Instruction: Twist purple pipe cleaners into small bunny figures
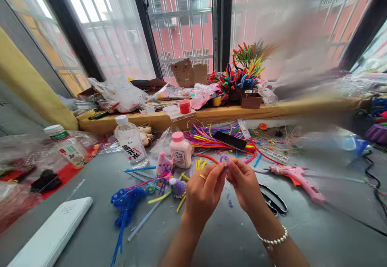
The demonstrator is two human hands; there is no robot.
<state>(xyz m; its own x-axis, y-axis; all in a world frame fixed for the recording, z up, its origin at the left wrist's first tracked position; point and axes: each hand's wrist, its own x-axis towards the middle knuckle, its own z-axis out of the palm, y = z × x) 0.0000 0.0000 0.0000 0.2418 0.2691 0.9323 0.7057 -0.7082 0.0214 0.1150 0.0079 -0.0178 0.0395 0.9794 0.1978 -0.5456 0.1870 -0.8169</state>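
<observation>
Both hands meet above the grey table [302, 226], pinching a small purple pipe cleaner [224, 159] bent into a loop. My left hand [203, 193], with a ring on one finger, grips the loop from the left. My right hand [244, 184], with a bead bracelet at the wrist, pinches it from the right. Just left of my hands lie a small purple figure [178, 186] and blue pipe cleaners [127, 202]. A heap of coloured pipe cleaners [208, 138] lies behind my hands.
A pink glue gun [299, 178] and black scissors [273, 200] lie to the right. Behind stand a pink-capped bottle [179, 150] and two water bottles [130, 141]. A white flat box [51, 234] sits front left. The wooden sill [272, 111] holds a pipe-cleaner bouquet [242, 73].
</observation>
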